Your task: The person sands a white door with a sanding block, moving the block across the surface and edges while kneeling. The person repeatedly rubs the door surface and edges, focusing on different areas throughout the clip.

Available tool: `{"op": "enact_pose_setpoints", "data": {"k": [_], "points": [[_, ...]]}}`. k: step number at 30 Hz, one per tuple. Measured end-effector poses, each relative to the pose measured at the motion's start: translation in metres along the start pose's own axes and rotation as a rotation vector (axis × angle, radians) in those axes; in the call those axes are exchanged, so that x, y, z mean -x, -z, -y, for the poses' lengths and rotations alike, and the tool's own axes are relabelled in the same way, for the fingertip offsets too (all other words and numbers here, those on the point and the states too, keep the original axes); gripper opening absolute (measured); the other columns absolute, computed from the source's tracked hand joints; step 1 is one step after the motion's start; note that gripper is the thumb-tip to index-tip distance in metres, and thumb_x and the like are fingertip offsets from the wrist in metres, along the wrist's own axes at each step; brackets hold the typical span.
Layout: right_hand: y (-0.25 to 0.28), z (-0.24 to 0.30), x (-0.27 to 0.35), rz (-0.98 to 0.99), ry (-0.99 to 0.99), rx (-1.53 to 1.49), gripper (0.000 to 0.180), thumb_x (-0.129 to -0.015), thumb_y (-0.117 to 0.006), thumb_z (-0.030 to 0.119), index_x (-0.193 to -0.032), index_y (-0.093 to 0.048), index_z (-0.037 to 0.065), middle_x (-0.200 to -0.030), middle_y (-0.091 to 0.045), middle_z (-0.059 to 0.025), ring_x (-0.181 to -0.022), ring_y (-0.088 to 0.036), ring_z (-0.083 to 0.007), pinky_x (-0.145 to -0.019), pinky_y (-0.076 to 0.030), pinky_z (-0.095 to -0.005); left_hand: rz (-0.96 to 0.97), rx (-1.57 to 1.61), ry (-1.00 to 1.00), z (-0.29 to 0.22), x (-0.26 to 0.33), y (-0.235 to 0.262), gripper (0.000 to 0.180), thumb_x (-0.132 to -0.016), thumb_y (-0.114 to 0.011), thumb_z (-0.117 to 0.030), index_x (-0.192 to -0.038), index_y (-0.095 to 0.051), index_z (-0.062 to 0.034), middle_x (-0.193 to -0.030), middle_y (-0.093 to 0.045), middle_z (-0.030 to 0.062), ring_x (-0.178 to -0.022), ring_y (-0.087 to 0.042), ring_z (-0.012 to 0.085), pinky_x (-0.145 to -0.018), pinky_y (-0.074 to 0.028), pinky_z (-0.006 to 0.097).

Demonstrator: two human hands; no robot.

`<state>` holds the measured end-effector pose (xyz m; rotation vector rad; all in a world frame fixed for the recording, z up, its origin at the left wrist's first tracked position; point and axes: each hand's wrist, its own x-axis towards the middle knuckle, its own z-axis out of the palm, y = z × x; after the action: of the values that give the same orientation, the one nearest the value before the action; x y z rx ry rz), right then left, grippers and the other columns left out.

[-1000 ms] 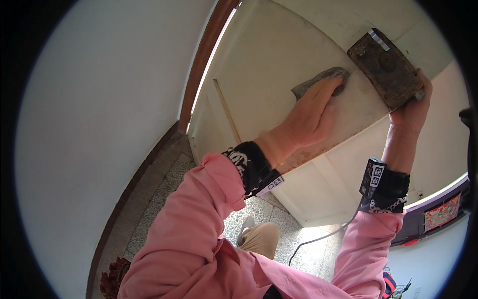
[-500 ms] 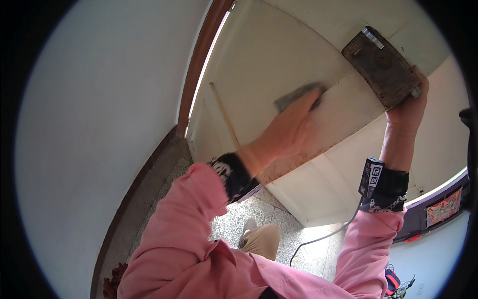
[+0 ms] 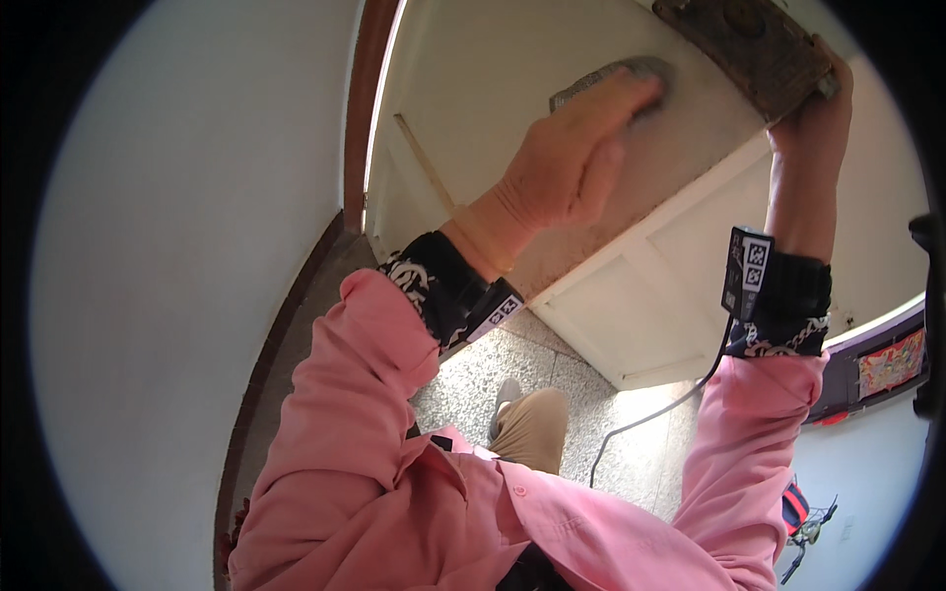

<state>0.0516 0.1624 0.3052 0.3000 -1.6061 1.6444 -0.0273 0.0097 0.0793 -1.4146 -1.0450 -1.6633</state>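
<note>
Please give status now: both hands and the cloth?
Left hand presses grey cloth flat on white door. Right hand grips rusty lock plate. Nothing blocking.

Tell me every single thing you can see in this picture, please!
Cloth: one, grey, pressed flat on the door under the left hand.
Lock plate: one, rusty brown, at the door's edge, top right.
Door: one, cream white, with raised panels, in the upper middle.
Door frame: one, brown, left of the door.
Wall: white, filling the left side.
Floor: grey speckled stone, below the door.
Cable: one, dark, hanging from the right wrist.
Wristbands: two, black with tags, one per wrist.
Shirt: pink, along the bottom.
Left hand: on the cloth.
Right hand: gripping the lock plate.
</note>
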Motion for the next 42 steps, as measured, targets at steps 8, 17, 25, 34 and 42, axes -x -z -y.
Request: {"op": "enact_pose_setpoints", "data": {"k": [8, 17, 25, 34, 42], "points": [[0.004, -0.007, 0.005, 0.269, -0.022, -0.157, 0.044, -0.092, -0.068, 0.039, -0.114, -0.067, 0.001, -0.118, -0.069, -0.0173, -0.107, -0.067, -0.0313, -0.096, -0.057, -0.0433, 0.124, -0.081, 0.046, -0.015, 0.052, -0.034, 0.049, -0.096, -0.050, -0.012, -0.144, -0.053, -0.0050, -0.147, -0.047, 0.0315, -0.137, -0.042, 0.0543, -0.117, -0.030, 0.057], [-0.008, -0.012, 0.017, 0.142, 0.103, -0.089, 0.038, -0.092, -0.067, 0.038, -0.109, -0.067, 0.004, -0.112, -0.069, -0.0145, -0.101, -0.067, -0.0284, -0.092, -0.058, -0.0395, 0.388, -0.122, 0.303, -0.055, 0.215, -0.010, 0.057, -0.092, -0.053, -0.006, -0.148, -0.046, 0.0004, -0.152, -0.037, 0.0326, -0.141, -0.038, 0.0526, -0.119, -0.030, 0.057], [-0.003, -0.010, 0.013, 0.174, 0.052, -0.071, 0.039, -0.093, -0.066, 0.039, -0.109, -0.067, 0.004, -0.110, -0.070, -0.0133, -0.099, -0.069, -0.0263, -0.089, -0.059, -0.0378, 0.279, -0.166, 0.107, -0.037, 0.099, -0.053, 0.057, -0.093, -0.053, -0.007, -0.148, -0.043, 0.0042, -0.153, -0.034, 0.0351, -0.140, -0.034, 0.0577, -0.116, -0.029, 0.061], [-0.002, -0.013, 0.011, 0.208, 0.096, -0.044, 0.036, -0.094, -0.065, 0.039, -0.104, -0.066, 0.004, -0.098, -0.071, -0.0101, -0.087, -0.069, -0.0228, -0.082, -0.059, -0.0360, 0.562, -0.130, 0.312, -0.069, 0.177, -0.030, 0.055, -0.096, -0.052, -0.011, -0.148, -0.045, 0.0025, -0.154, -0.044, 0.0231, -0.144, -0.041, 0.0408, -0.117, -0.028, 0.055], [-0.009, -0.016, 0.012, 0.168, 0.035, -0.080, 0.035, -0.092, -0.065, 0.039, -0.097, -0.066, 0.005, -0.092, -0.071, -0.0103, -0.079, -0.071, -0.0220, -0.077, -0.061, -0.0368, 0.130, -0.110, 0.260, -0.079, 0.105, -0.008, 0.043, -0.091, -0.062, -0.003, -0.133, -0.058, 0.0020, -0.139, -0.058, 0.0197, -0.125, -0.060, 0.0395, -0.102, -0.049, 0.046]]}}
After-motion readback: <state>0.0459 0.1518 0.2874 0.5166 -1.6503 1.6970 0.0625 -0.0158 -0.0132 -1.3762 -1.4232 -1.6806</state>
